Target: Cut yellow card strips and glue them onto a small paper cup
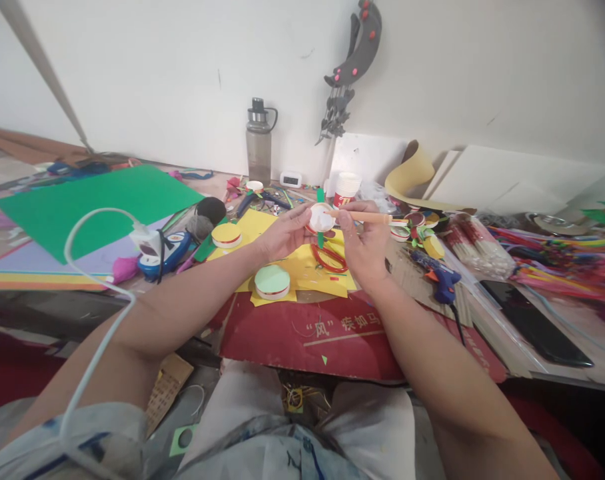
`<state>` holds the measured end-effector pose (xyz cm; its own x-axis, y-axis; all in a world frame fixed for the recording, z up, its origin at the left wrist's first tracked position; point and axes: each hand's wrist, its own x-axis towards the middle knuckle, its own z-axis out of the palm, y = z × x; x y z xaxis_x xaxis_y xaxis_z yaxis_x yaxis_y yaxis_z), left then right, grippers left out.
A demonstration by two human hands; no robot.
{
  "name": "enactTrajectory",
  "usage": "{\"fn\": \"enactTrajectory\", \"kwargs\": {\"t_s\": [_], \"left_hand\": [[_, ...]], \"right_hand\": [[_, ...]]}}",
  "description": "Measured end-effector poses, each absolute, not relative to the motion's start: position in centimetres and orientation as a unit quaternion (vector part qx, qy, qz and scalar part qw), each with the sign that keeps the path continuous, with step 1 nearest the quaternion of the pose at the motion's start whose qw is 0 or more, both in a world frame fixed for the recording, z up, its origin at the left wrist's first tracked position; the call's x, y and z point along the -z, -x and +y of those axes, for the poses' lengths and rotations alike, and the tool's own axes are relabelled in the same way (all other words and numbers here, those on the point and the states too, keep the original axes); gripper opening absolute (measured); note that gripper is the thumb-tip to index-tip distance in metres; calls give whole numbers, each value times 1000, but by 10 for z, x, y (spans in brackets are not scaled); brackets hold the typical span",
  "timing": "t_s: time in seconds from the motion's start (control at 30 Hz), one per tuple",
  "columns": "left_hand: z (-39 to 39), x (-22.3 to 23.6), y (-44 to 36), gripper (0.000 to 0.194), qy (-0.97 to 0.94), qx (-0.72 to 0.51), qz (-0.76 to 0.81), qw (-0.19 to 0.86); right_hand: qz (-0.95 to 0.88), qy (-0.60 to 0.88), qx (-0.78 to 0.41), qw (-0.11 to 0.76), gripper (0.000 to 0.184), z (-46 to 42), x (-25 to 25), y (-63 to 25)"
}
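My left hand (286, 235) is closed on a small round white paper-cup piece (321, 218) with green strips sticking out at its top and bottom. Gripped in my right hand (363, 248) is a slim light-orange stick (375, 217), its tip at the face of the white piece. Beneath both hands lie yellow paper sheets (307, 273) and a coil of red wire (328, 259). Nearer me sits a cup piece with a pale green top (272, 281). Another cup piece, topped in yellow (226, 234), stands left of my left hand.
A dark red board (302, 340) covers the table's front. On the right are a blue glue gun (445, 283) and a black phone (537, 323). A bottle (259, 150) and paper cups (346, 190) stand behind. A white cable (102, 347) crosses over my left arm.
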<state>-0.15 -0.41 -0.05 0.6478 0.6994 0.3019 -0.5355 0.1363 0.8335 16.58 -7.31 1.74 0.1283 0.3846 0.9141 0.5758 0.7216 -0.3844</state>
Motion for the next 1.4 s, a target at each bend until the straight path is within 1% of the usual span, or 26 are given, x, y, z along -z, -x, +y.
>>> {"fn": "enactTrajectory", "kwargs": {"t_s": [0.27,0.57,0.77,1.03,1.27,1.4], "left_hand": [[-5,1,2,47,-509,-407,77,755],[-6,0,1,52,-516,-410,82,748],[-6,1,1,49,-520,-412,73,745],[-7,0,0,52,-513,-413,85,747],[-8,0,0,47,-508,-415,90,749],[-8,-1,0,49,-511,-412,92,749]], "right_hand": [[-660,370,77,650,20,-73,-17,-166],[-660,369,85,649,18,-74,-19,-168],[-664,367,96,644,20,-74,-20,-167],[-664,373,110,639,20,-74,-18,-167],[-663,395,99,628,27,-75,-19,-167],[-660,397,103,629,27,-75,-19,-167]]}}
